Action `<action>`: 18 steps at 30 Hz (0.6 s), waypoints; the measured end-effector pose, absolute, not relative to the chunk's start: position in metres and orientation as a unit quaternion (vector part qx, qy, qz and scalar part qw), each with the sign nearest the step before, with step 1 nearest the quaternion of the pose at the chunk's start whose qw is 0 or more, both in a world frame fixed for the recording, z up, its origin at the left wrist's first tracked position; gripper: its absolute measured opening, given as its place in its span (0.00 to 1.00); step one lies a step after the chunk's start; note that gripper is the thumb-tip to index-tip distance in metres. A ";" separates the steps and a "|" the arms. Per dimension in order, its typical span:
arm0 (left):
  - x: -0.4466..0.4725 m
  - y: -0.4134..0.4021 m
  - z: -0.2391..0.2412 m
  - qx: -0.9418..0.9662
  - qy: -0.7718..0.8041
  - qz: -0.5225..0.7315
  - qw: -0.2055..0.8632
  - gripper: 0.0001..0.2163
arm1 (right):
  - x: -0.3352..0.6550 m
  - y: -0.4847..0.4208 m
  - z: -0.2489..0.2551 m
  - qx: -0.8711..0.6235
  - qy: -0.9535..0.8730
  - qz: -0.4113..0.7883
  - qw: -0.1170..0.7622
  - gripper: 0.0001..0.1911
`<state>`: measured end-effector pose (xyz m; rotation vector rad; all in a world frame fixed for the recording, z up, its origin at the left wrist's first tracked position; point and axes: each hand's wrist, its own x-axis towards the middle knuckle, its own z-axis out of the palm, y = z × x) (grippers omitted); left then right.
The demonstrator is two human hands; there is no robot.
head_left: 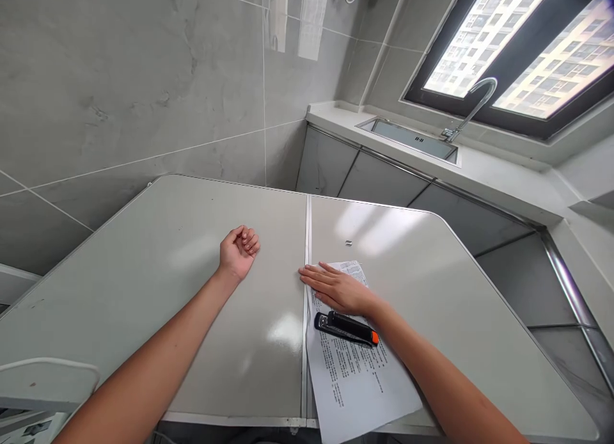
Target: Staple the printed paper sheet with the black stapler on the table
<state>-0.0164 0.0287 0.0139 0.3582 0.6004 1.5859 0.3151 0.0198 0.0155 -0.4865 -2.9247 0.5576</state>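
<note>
My left hand (238,249) rests palm up on the left half of the table. Its fingers are curled in, and nothing shows in them. Lying flat with fingers stretched out, my right hand (338,289) presses on the top part of printed paper sheets (355,399); its fingertips reach the table's centre seam. Just below that hand, a black stapler (346,329) with an orange end lies on the paper. Farther back on the right half sits a small piece of metal staples (348,243).
The pale folding table (182,341) has a metal-edged seam down its middle. The paper hangs slightly over its near edge. Behind it on the right stand a counter with a sink (412,140), a curved faucet (472,108) and a window. A grey tiled wall (144,79) is on the left.
</note>
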 end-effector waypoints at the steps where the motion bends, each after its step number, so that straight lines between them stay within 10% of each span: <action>1: -0.016 0.029 0.014 0.158 0.263 0.697 0.648 0.13 | 0.312 0.019 0.016 -0.154 -0.968 0.188 0.064 0.33; 18: -0.015 0.030 0.012 0.155 0.262 0.694 0.652 0.13 | 0.336 0.037 0.025 -0.343 -0.861 0.326 0.186 0.07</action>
